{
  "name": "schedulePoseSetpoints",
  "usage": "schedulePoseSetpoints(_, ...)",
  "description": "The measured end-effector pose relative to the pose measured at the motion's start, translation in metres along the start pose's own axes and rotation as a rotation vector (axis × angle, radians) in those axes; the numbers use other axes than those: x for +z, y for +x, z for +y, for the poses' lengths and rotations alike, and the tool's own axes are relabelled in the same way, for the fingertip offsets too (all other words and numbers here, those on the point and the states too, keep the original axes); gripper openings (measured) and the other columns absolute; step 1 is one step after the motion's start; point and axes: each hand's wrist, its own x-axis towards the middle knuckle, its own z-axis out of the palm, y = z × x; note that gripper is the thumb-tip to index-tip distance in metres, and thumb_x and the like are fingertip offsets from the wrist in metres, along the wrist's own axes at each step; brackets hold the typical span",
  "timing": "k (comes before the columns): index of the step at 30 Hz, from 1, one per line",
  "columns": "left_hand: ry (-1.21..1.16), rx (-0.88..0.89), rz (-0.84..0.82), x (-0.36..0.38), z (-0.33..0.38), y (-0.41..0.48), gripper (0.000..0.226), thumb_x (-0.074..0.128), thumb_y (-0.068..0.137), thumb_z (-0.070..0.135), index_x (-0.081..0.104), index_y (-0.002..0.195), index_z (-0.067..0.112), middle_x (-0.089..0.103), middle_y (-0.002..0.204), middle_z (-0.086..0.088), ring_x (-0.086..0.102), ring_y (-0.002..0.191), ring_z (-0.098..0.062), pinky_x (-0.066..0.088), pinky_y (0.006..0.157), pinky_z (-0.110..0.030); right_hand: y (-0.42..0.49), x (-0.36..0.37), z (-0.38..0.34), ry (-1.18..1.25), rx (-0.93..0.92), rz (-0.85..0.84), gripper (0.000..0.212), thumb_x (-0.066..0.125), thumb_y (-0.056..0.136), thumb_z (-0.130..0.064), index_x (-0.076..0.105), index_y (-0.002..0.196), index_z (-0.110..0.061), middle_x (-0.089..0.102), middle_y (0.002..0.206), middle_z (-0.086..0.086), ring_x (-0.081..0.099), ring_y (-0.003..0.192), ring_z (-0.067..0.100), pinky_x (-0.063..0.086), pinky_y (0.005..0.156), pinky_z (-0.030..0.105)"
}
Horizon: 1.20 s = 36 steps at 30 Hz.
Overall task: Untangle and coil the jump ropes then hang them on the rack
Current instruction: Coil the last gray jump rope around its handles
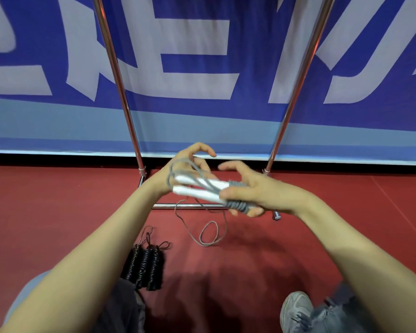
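A: Down-left of the grip?
B: Lay a black coiled rope [143, 267] on the floor [286, 248].
A: Left hand [185, 168]?
B: Curled round loops of the grey jump rope [178, 164], by the white handles [197, 189].
A: Under the grip?
B: Hung a loose tail [209, 234], looped on the floor.
A: Right hand [255, 191]?
B: Pinched the cord-wrapped end, thumb on top, fingers beneath.
A: Behind?
B: Stood the rack [120, 92].

White characters on the blue banner [250, 111] are cropped, unreadable.

coiled ropes [143, 267] lie on the floor [274, 248], before the rack [117, 75].
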Motion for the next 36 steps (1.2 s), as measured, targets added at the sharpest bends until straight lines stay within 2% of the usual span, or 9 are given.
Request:
schedulePoseSetpoints(3, 0.113, -0.052, -0.143, 0.004, 0.004, -0.001, 0.046, 0.078, 0.072, -0.003, 0.055, 0.109, 0.009, 0.07, 0.07, -0.01, 0.066, 0.067, -0.017, 0.05, 0.073, -0.023, 0.006, 0.005, 0.012, -0.216, 0.219, -0.158, 0.061, 0.068, 0.087, -0.035, 0.025, 0.129, -0.028, 0.069, 0.074, 0.007, 0.039, 0.042, 0.014, 0.029, 0.042, 0.02)
schedulePoseSetpoints(5, 0.115, -0.05, -0.173, 0.007, 0.01, -0.001, 0.039, 0.077, 0.076, 0.001, 0.056, 0.108, 0.009, 0.072, 0.074, -0.013, 0.065, 0.07, -0.021, 0.047, 0.076, -0.031, 0.012, 0.003, 0.018, -0.296, 0.285, -0.129, 0.064, 0.067, 0.088, -0.034, 0.022, 0.132, -0.027, 0.071, 0.078, 0.006, 0.042, 0.042, 0.013, 0.031, 0.041, 0.019)
schedulePoseSetpoints(8, 0.12, -0.03, -0.07, 0.012, 0.015, -0.004, 0.032, 0.074, 0.082, 0.009, 0.057, 0.109, 0.012, 0.068, 0.075, -0.022, 0.052, 0.061, -0.021, 0.041, 0.059, -0.03, 0.016, -0.008, 0.025, -0.556, 0.199, 0.114, 0.074, 0.063, 0.089, -0.031, 0.015, 0.144, -0.029, 0.064, 0.075, 0.0, 0.045, 0.046, 0.009, 0.035, 0.044, 0.02)
schedulePoseSetpoints(11, 0.034, 0.042, -0.008, 0.032, 0.018, -0.009, 0.034, 0.065, 0.089, 0.006, 0.052, 0.118, 0.018, 0.071, 0.082, -0.002, 0.043, 0.049, -0.014, 0.035, 0.044, -0.018, 0.019, -0.02, 0.031, -0.701, 0.054, 0.444, 0.057, 0.057, 0.091, -0.032, 0.03, 0.142, -0.035, 0.063, 0.088, 0.003, 0.055, 0.067, 0.018, 0.037, 0.06, 0.028)
schedulePoseSetpoints(14, -0.084, 0.058, 0.081, 0.046, 0.014, -0.007, 0.041, 0.059, 0.094, 0.007, 0.044, 0.129, 0.023, 0.072, 0.099, 0.003, 0.035, 0.045, -0.012, 0.03, 0.041, -0.018, 0.025, -0.028, 0.034, -0.531, -0.033, 0.673, 0.049, 0.058, 0.093, -0.034, 0.039, 0.138, -0.034, 0.06, 0.087, 0.002, 0.053, 0.068, 0.018, 0.035, 0.062, 0.029)
schedulePoseSetpoints(20, -0.267, -0.075, 0.29, 0.048, 0.01, 0.001, 0.025, 0.05, 0.1, 0.022, 0.045, 0.121, 0.009, 0.074, 0.085, -0.011, 0.036, 0.049, -0.012, 0.03, 0.049, -0.022, 0.025, -0.03, 0.025, -0.255, -0.172, 0.833, 0.055, 0.068, 0.087, -0.032, 0.042, 0.135, -0.033, 0.055, 0.083, -0.009, 0.05, 0.065, 0.005, 0.036, 0.054, 0.008)
schedulePoseSetpoints(28, -0.272, -0.021, 0.327, 0.044, 0.001, 0.004, 0.036, 0.067, 0.087, 0.013, 0.048, 0.117, 0.01, 0.068, 0.068, -0.003, 0.05, 0.053, -0.01, 0.04, 0.055, -0.02, 0.018, -0.026, 0.01, 0.197, -0.252, 0.556, 0.083, 0.079, 0.072, 0.0, 0.039, 0.138, -0.031, 0.055, 0.057, -0.015, 0.038, 0.042, 0.001, 0.029, 0.04, 0.018)
schedulePoseSetpoints(34, -0.137, -0.004, 0.287, 0.045, -0.011, 0.003, 0.017, 0.064, 0.09, 0.025, 0.056, 0.103, 0.016, 0.054, 0.054, 0.002, 0.037, 0.054, -0.014, 0.031, 0.054, -0.023, 0.016, -0.025, 0.001, 0.41, -0.25, 0.572, 0.041, 0.054, 0.091, -0.047, 0.047, 0.129, -0.033, 0.059, 0.068, 0.006, 0.022, 0.04, 0.01, 0.014, 0.041, 0.015)
schedulePoseSetpoints(36, -0.201, 0.02, 0.236, 0.041, -0.013, 0.004, 0.017, 0.063, 0.087, 0.025, 0.058, 0.1, 0.016, 0.049, 0.058, 0.001, 0.039, 0.056, -0.012, 0.03, 0.055, -0.021, 0.016, -0.026, 0.001, 0.421, -0.251, 0.596, 0.033, 0.045, 0.097, -0.048, 0.048, 0.125, -0.031, 0.063, 0.071, 0.011, 0.022, 0.038, 0.01, 0.014, 0.042, 0.016)
